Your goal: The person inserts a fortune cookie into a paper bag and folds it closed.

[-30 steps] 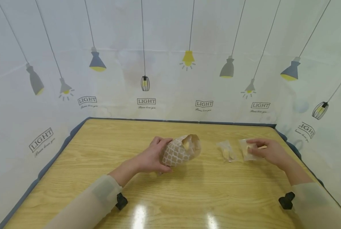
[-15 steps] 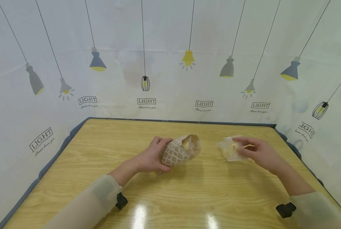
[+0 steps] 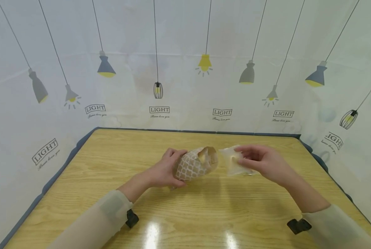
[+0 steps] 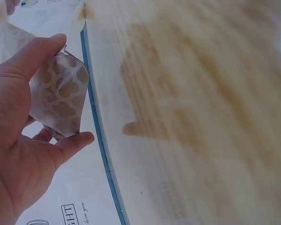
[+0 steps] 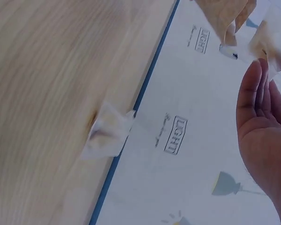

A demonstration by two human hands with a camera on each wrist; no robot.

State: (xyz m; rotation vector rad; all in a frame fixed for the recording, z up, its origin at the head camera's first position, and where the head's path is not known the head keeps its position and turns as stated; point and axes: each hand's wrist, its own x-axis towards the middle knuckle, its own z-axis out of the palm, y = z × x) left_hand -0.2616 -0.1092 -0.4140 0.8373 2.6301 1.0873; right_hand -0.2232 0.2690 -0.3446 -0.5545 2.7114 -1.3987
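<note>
My left hand [image 3: 163,172] grips a brown paper bag [image 3: 190,167] with a white lattice pattern, fingers and thumb on either side of its closed end. The bag lies tilted on its side in the head view, its mouth facing right. Something pale yellow [image 3: 202,157] shows inside the mouth. Just right of that mouth, my right hand [image 3: 271,164] pinches a small translucent packet [image 3: 229,161] with pale yellow contents. A second packet [image 5: 107,131] lies on the table in the right wrist view; in the head view it is mostly hidden behind the held packet and fingers.
A light wood table [image 3: 185,214] carries everything, with a dark blue edge strip [image 3: 160,130] at the back. White wall sheets printed with hanging lamps [image 3: 205,64] enclose the back and sides. Black wrist mounts [image 3: 132,218] sit under both sleeves.
My right hand has lifted the right-hand packet and carried it left, past the other packet, to near the bag's mouth. My left hand and the bag have stayed in place.
</note>
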